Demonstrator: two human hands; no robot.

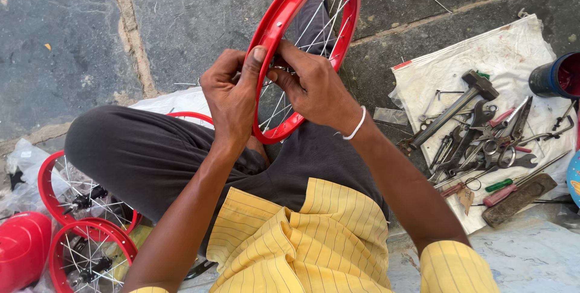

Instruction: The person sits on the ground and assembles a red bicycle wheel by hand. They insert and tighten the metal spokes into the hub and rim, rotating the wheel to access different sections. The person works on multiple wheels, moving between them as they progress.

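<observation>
Head view, steeply down, close

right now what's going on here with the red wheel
A person sitting on the ground holds a red spoked wheel rim upright over their lap. The left hand grips the rim's edge with the thumb on top, while the right hand reaches in among the spokes near the middle; what its fingertips pinch is too small to tell. Two smaller red wheels lie by the left knee. On the right, a white cloth carries a hammer, pliers and wrenches.
</observation>
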